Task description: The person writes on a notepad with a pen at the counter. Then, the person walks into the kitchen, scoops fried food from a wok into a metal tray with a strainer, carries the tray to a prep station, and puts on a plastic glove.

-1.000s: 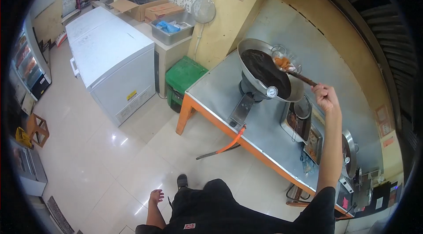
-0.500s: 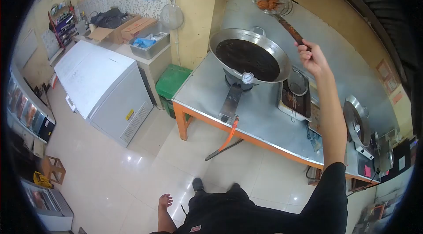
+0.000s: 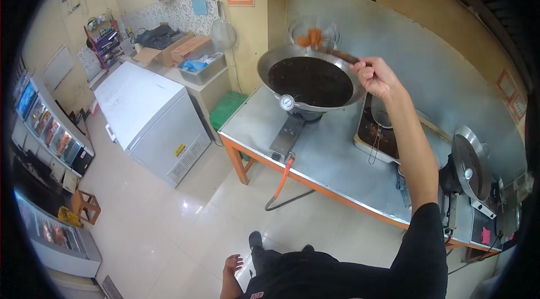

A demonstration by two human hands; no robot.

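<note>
My right hand [image 3: 376, 75] is closed round the brown handle of a wire skimmer [image 3: 341, 54]. Orange-brown fried pieces [image 3: 310, 37] lie in its basket, which is blurred and shows over the far rim of a large metal wok [image 3: 360, 92]. Dark oil [image 3: 309, 81] fills much of the wok, and a round dial thermometer [image 3: 287, 102] sits at its near rim. Low beside my body, my left hand [image 3: 233, 263] hangs over the floor with its fingers apart and nothing in it.
The wok stands on a burner [image 3: 288, 135] on a metal-topped table [image 3: 337, 147]. A tray [image 3: 376, 151] with a strainer [image 3: 381, 113] is right of it, then a second wok [image 3: 471, 167]. Left are a green bin [image 3: 228, 109] and a white chest freezer [image 3: 143, 102].
The skimmer first rose from the wok with the fried pieces, then came lower and left to the wok's far rim. The view has shifted. My left hand stays low with its fingers apart.
</note>
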